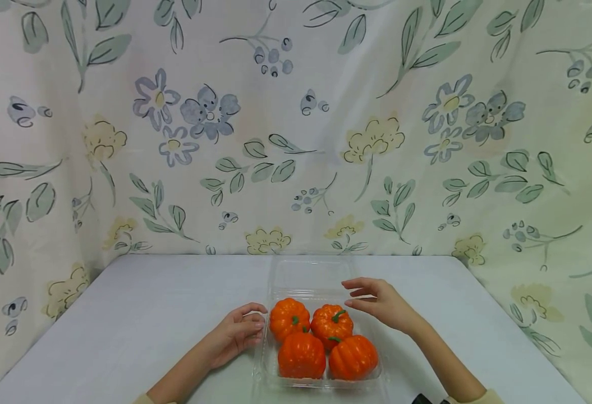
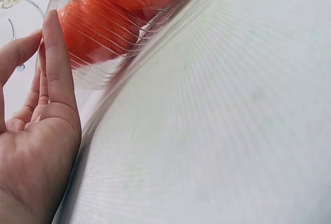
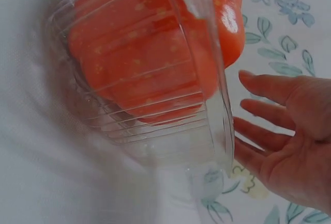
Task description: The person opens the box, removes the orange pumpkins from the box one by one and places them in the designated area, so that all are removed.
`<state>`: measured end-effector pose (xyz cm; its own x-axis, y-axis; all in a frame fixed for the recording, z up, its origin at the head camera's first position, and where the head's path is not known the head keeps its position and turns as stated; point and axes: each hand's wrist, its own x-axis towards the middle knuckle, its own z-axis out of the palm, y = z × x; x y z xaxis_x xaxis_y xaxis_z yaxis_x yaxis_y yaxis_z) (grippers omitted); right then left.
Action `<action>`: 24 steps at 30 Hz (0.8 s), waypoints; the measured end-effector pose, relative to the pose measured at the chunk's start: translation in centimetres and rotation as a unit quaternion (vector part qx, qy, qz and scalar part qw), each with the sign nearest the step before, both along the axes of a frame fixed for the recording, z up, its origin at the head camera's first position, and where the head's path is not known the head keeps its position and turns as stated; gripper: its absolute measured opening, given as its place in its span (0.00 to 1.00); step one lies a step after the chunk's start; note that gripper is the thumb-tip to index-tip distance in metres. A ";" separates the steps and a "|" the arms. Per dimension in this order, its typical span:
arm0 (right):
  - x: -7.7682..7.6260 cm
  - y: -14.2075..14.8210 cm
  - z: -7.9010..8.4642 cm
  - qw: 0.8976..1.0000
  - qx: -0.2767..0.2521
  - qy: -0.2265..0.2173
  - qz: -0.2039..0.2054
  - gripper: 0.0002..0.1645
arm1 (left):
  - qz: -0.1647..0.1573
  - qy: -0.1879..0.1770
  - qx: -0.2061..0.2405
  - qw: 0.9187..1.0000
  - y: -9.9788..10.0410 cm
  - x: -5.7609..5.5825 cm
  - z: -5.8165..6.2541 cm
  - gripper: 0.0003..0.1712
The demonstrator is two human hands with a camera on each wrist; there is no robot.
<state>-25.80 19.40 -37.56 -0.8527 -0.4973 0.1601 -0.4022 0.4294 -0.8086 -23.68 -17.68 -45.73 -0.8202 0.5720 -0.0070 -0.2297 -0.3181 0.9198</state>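
In the head view a clear plastic clamshell box (image 1: 301,384) stands on the table with several small orange pumpkins in it. One pumpkin (image 1: 289,318) with a green stem is at the back left; another (image 1: 353,359) fills the front right corner. My left hand (image 1: 236,333) is at the box's left side, its fingers extended along the ribbed wall in the left wrist view. On the other side, my right hand (image 1: 384,304) hovers by the back right of the box, fingers loosely spread and holding nothing. The right wrist view shows its fingertips close to the clear rim (image 3: 222,89).
The box's clear lid (image 1: 312,276) lies folded back behind it, toward the far table edge. A white cloth covers the table (image 1: 174,286). Behind hangs a floral curtain (image 1: 285,123), which also runs along both sides.
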 end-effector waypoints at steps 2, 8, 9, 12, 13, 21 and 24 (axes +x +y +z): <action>0.1 -0.1 -0.1 1.000 0.002 -0.005 0.004 0.25 | -0.001 0.001 0.000 1.000 0.0 0.0 0.0 0.11; 0.3 -0.4 -0.2 1.000 -0.001 -0.016 0.011 0.24 | -0.012 0.015 0.011 1.000 0.0 -0.1 -0.2 0.12; 0.3 -0.4 -0.2 1.000 -0.001 -0.018 0.014 0.24 | -0.014 0.017 0.013 1.000 0.0 -0.1 -0.2 0.13; 0.4 -0.5 -0.2 0.999 0.003 -0.024 0.021 0.24 | -0.015 0.017 0.016 1.000 0.0 -0.1 -0.3 0.13; 0.4 -0.6 -0.3 0.999 0.005 -0.026 0.023 0.24 | -0.014 0.016 0.015 1.000 -0.1 -0.1 -0.3 0.12; 0.9 -0.9 -0.4 0.997 0.017 -0.061 0.050 0.26 | -0.008 0.008 0.007 1.000 -0.1 -0.2 -0.3 0.12; 1.0 -1.1 -0.4 0.996 0.019 -0.068 0.061 0.25 | -0.008 0.007 0.005 1.000 -0.1 -0.2 -0.3 0.12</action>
<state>-24.76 18.27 -37.95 -0.7983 -0.6017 0.0272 -0.3415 0.4148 -0.8434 -23.90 -17.79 -46.01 -0.8108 0.5852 0.0104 -0.2216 -0.3234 0.9199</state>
